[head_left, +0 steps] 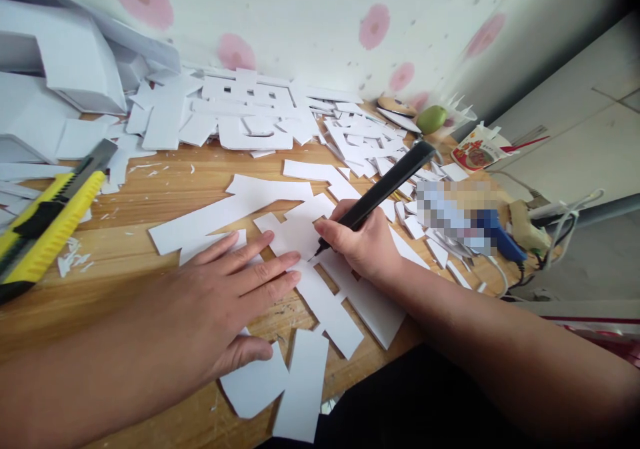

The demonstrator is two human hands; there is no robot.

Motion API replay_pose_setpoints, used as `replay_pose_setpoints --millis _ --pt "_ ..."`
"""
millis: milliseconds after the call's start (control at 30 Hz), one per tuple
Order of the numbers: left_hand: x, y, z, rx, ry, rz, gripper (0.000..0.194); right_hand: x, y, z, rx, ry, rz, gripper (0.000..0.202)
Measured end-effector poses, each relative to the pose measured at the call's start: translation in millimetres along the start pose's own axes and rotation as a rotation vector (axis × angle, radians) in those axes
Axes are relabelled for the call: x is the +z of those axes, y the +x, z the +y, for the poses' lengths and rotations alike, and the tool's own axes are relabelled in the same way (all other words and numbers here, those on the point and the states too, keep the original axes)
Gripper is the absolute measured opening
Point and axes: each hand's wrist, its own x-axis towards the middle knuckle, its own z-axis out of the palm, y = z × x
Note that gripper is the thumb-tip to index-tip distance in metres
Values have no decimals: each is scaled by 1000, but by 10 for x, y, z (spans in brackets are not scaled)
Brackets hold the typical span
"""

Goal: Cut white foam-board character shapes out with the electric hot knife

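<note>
My right hand (367, 239) grips a black pen-shaped tool (383, 185). Its thin metal tip touches a white foam-board cutout (295, 232) with angular arms and narrow slots. Flat on the cutout and the pieces beside it lies my left hand (235, 289), fingers spread, its fingertips just left of the tool's tip. A long angled white strip (215, 219) is behind the left fingers. Nearer the front edge are two more white pieces, one rounded (257, 382) and one rectangular (303, 385).
A yellow box cutter (47, 225) lies at the left of the wooden table (150, 192). White scraps (170, 112) are heaped along the wall. Toward the right are a green object (431, 119), a paper cup (477, 149), a blue device (503, 235) and cables.
</note>
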Motion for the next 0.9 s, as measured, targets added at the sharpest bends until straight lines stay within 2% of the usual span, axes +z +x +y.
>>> replay_pose_setpoints --millis 100,300,500,633,800,900 --pt "-16 4 -7 -4 8 -4 57 -17 3 15 -5 -17 10 30" --pt "-48 -6 -43 122 127 -63 53 -20 7 11 -1 -4 30 29" --pt "-37 -2 -25 21 22 -46 54 -21 24 20 35 41 40 27" --pt "-49 -25 -40 73 58 -57 53 -20 21 33 41 61 45 26" --pt "-43 -56 -45 18 13 -60 54 -16 17 52 63 63 53 24" --pt "-45 -38 -52 96 59 -52 54 -34 37 103 65 118 25 27"
